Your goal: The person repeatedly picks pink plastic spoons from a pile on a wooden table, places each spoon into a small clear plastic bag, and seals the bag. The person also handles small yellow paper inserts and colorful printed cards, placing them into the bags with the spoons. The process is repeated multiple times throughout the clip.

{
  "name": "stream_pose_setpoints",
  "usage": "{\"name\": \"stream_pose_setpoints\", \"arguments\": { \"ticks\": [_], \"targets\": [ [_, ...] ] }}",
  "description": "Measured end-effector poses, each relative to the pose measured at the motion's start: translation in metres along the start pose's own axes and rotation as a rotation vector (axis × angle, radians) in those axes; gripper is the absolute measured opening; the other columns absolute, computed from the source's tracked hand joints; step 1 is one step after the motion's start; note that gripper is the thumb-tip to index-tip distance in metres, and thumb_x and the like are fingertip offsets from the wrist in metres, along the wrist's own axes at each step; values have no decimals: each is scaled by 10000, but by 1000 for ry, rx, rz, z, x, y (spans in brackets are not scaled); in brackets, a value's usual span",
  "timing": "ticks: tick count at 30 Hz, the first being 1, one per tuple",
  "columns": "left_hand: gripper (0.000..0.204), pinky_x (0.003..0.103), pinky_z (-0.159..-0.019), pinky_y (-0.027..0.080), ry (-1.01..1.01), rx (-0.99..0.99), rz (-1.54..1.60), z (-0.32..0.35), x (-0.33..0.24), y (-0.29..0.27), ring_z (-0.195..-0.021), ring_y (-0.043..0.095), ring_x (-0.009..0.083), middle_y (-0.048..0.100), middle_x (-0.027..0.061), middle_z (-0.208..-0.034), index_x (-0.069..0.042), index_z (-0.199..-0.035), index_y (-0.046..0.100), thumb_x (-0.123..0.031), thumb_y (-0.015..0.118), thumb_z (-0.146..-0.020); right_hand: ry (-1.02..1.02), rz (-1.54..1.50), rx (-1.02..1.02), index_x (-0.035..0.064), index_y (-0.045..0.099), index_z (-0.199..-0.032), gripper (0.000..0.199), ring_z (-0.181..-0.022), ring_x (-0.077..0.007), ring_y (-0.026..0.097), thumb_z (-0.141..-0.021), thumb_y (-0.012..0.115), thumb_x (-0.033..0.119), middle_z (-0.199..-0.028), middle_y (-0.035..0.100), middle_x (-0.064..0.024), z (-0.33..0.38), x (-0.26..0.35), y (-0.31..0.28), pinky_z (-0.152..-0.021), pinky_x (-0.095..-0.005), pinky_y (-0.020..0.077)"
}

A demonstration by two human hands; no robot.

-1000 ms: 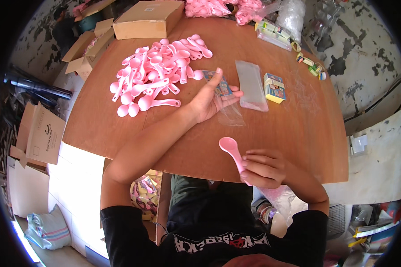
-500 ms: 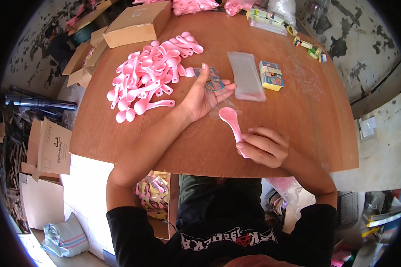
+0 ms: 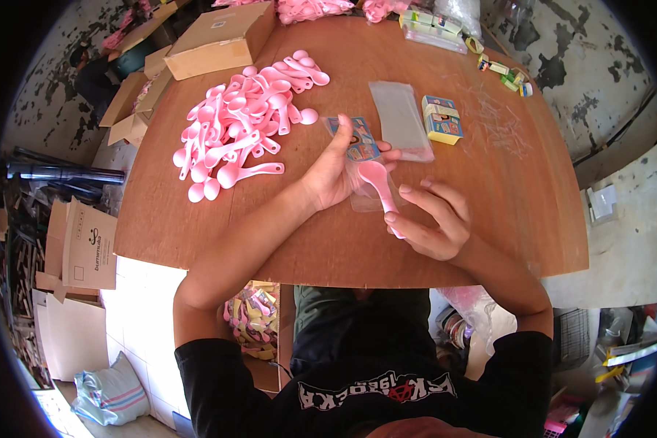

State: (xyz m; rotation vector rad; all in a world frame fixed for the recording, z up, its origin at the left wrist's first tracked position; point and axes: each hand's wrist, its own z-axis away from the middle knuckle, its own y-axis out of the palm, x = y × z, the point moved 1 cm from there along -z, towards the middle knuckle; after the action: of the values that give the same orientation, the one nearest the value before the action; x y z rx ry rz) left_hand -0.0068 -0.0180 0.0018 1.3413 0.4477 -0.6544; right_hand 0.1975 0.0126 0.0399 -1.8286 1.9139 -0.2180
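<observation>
My left hand (image 3: 328, 175) is closed on a clear plastic bag with a blue printed card (image 3: 363, 139) at its far end, the thumb pointing away from me. The bag's clear near part (image 3: 363, 201) hangs below the palm. Between the thumb and fingers of my right hand (image 3: 442, 223) is the handle of a pink spoon (image 3: 374, 177). Its bowl points away from me and overlaps the bag beside my left palm; whether it is inside the bag I cannot tell. A heap of pink spoons (image 3: 233, 120) lies to the left.
Beyond my hands on the brown table (image 3: 504, 212) lie a stack of clear bags (image 3: 400, 120) and a banded stack of cards (image 3: 442, 120). A cardboard box (image 3: 212, 47) stands far left. Small cartons (image 3: 500, 69) lie far right. Below the table edge, a box holds packed spoons (image 3: 252, 317).
My left hand has shifted slightly right and nearer with the bag and card. My right hand has moved the spoon up and left, so its bowl now overlaps the bag.
</observation>
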Motion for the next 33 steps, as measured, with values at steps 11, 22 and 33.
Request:
{"name": "stream_pose_setpoints", "arguments": {
  "ticks": [11, 22, 33],
  "targets": [
    [938, 461, -1063, 388, 21, 302, -120, 3, 7, 16, -1243, 515, 281, 530, 178, -1328, -32, -1325, 458, -807, 335, -810, 230, -267, 1, 52, 706, -997, 234, -894, -211, 662, -771, 759, 31, -1001, 699, -78, -1, -17, -1, -773, -324, 533],
    [807, 505, -1019, 410, 90, 62, 24, 2, 1, 8, -1153, 528, 340, 455, 187, -1311, -102, -1479, 155, -659, 365, -934, 1054, -661, 202, -16, 679, -1047, 229, -807, -80, 643, -829, 726, 36, -923, 704, -70, -64, -110, -9, -688, -219, 514],
    [612, 412, -1087, 322, 793, -205, -698, 14, -7, 17, -1236, 463, 231, 505, 138, -1283, -26, -1395, 354, -392, 556, -947, 925, -754, 231, -6, 604, -1168, 333, -745, -57, 593, -843, 673, 14, -857, 655, -14, -94, -91, -20, -645, -200, 471]
  ]
}}
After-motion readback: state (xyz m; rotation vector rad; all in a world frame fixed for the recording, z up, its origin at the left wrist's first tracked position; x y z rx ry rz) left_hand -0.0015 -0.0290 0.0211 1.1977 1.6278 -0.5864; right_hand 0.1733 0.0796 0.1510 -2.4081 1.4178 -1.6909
